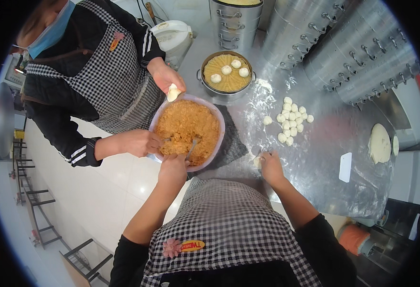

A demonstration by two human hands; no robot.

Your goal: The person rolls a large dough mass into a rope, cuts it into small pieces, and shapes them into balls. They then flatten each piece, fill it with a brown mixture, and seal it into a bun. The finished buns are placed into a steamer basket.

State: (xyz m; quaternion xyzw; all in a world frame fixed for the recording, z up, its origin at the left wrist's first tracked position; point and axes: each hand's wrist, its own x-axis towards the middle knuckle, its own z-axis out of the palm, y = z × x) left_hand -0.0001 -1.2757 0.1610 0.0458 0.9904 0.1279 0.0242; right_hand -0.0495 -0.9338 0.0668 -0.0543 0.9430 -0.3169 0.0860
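My left hand [173,171] is closed around the handle of a metal filling spatula [192,149], at the near rim of a pale plastic tub [222,125]. The blade rests in the orange-brown minced filling [183,119] that fills the tub. To the right, low over the table's near edge, my right hand [271,166] pinches a small pale dough wrapper [257,162]; the fingers partly hide it. Several white dough balls [292,122] lie in a cluster beyond that hand, with a single dough ball [267,120] apart on its left.
A co-worker's hand [167,76] holds a filled wrapper [173,93] beside the tub; their other hand [140,142] reaches into it. Beyond stands a steamer tray [219,86] with several buns. Stacked metal steamers [296,28], a white card [345,167] and a dough slab [380,143] occupy the table.
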